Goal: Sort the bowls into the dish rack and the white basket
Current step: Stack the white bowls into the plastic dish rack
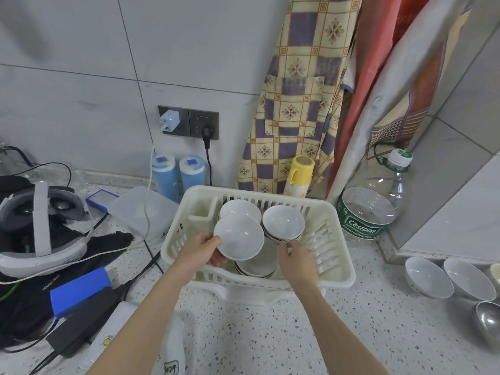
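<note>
Over the basket (335, 269), the left hand (201, 250) pinches a white bowl (239, 236) at its rim. The right hand (296, 259) holds the underside of a bowl stack (283, 223) just beside. The bowls look stiff, smooth, slippery and breakable; the rim seems the safest hold.

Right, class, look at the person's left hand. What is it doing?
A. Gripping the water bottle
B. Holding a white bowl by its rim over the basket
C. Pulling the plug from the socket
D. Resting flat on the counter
B: the left hand pinches the rim of a white bowl above the basket, far from the bottle and the plug.
</note>
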The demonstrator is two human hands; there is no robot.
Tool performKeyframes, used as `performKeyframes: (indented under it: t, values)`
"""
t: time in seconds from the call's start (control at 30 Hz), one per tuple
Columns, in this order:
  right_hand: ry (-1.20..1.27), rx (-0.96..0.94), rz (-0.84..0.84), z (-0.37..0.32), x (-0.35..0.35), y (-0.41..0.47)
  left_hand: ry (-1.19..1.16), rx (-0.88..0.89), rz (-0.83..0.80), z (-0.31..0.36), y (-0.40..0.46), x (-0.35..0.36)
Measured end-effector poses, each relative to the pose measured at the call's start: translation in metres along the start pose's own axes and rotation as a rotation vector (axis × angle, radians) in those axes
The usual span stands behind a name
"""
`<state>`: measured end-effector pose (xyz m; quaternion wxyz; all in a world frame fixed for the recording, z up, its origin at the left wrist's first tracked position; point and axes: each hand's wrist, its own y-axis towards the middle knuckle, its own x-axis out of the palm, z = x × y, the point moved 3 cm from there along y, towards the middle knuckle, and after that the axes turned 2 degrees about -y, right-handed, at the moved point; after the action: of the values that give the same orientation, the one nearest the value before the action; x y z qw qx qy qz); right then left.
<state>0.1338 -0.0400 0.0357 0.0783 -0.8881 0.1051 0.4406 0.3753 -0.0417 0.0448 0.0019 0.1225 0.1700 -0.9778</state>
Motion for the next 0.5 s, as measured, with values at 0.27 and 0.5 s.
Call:
performKeyframes:
  t: [0.27,0.5]
  values:
    - [0.304,-0.072,-0.144,0.003,-0.009,-0.003,0.171,-0.113,-0.186,0.005,0.007,0.02]
    - [0.17,-0.056,-0.301,0.001,-0.005,-0.002,0.247,-0.116,-0.263,0.005,0.008,0.027]
